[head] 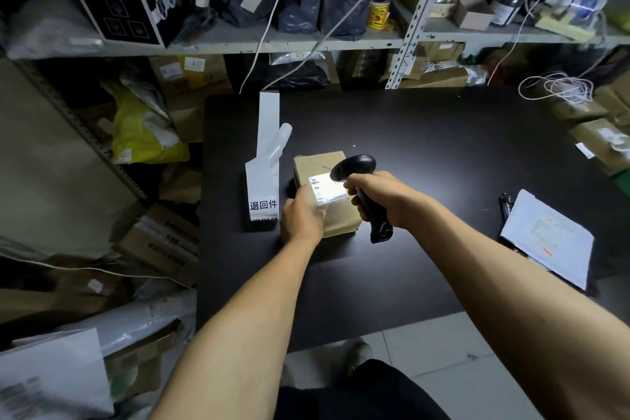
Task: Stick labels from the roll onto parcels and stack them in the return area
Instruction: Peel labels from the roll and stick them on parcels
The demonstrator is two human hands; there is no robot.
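A small brown cardboard parcel (337,215) lies on the black table (426,181), its white shipping label lit brightly. My left hand (301,218) rests on the parcel's near left corner and holds it down. A black handheld barcode scanner (361,187) is gripped in my right hand (385,198), its head pointing at the lit label. Just left of the parcel, a strip of white labels (263,177) with printed black characters runs along the table, with an emptied length of backing curling behind it.
A white flat mailer (549,239) lies at the table's right edge. Metal shelves (272,41) packed with bags and boxes stand behind the table. Cartons and bags are piled on the floor at the left. White cables (555,87) hang at the back right.
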